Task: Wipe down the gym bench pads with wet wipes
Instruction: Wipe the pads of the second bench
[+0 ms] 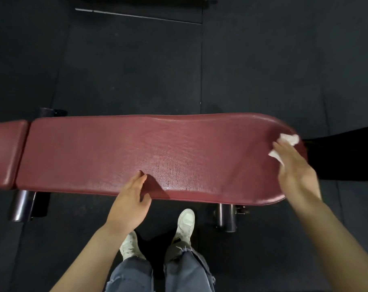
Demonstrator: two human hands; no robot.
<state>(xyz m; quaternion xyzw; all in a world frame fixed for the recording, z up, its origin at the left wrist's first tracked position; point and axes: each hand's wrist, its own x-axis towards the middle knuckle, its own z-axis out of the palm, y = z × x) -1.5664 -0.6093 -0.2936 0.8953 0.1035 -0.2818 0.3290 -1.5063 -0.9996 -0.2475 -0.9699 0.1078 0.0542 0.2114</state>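
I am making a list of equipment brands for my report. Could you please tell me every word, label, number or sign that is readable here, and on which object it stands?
No readable text in this view.
The long dark red padded bench pad: no label or logo shows.
The crumpled white wet wipe under the right hand: no print.
The white sneakers: markings too blurred to read.

A long dark red padded counter (pixel 136 152) stands on the black rubber floor (pixel 136 70). A crumpled white wipe (pixel 289 140) lies on its rounded right end, under the right hand (pixel 294 165); the left hand (pixel 130 199) rests on its near edge.
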